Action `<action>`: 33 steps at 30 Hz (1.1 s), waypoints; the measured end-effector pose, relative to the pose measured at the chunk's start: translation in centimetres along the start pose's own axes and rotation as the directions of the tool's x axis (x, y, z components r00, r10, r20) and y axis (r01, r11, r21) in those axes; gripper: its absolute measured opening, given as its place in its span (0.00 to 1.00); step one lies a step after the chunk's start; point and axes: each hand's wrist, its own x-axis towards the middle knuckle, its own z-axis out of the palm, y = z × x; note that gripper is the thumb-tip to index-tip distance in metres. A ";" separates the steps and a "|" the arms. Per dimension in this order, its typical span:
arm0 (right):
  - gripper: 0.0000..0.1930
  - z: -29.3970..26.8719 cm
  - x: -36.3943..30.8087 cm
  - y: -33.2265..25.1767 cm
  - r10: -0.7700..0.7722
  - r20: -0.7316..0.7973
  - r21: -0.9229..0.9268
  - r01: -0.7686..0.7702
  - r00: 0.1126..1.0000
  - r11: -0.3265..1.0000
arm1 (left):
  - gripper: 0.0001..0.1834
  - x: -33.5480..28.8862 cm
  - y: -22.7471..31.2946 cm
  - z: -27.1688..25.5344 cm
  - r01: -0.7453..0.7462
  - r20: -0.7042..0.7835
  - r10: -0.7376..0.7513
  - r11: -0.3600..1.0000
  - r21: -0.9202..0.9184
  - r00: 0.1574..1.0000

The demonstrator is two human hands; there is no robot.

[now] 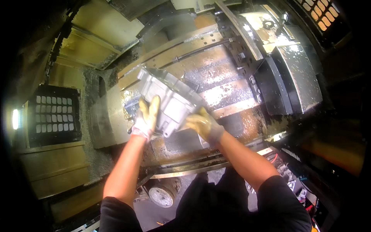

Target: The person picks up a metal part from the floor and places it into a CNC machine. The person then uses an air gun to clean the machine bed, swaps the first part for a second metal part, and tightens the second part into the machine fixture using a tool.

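A grey, box-shaped cast metal housing (172, 103) is tilted between my two gloved hands, over the bed of a machine. My left hand (148, 116), in a pale yellow and white glove, grips its near left side with the thumb and fingers on the casting. At the lower right corner of the housing, my right hand (205, 124) closes on its edge in a yellowish glove. The fingertips under and behind the part are hidden. Beneath it lies the slotted metal machine table (226, 94), wet and strewn with chips.
To the right stands a fixture plate (241, 33) with a dark, chip-covered block (299, 79) beside it. Grated panels (54, 116) line the left wall. The machine's front sill (193, 169) runs just before my body. A round bucket-like container (161, 196) sits on the floor below.
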 end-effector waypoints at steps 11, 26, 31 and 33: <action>0.15 4.4 11.6 -6.6 -0.082 -0.100 0.288 0.108 0.992 0.951 | 0.62 18.8 6.0 -2.9 -0.190 0.155 0.159 0.958 0.214 0.975; 0.22 -3.8 8.3 -11.2 -0.402 -0.115 0.221 0.418 0.908 0.881 | 0.68 17.8 17.4 4.3 -0.343 0.257 0.303 0.931 0.126 0.918; 0.27 -5.3 7.4 -13.1 -0.373 -0.144 0.321 0.400 0.917 0.859 | 0.69 17.0 19.3 5.8 -0.336 0.256 0.305 0.938 0.083 0.917; 0.30 -4.1 5.4 -14.2 -0.344 -0.192 0.314 0.390 0.919 0.866 | 0.69 16.9 19.1 6.0 -0.315 0.235 0.294 0.948 0.056 0.926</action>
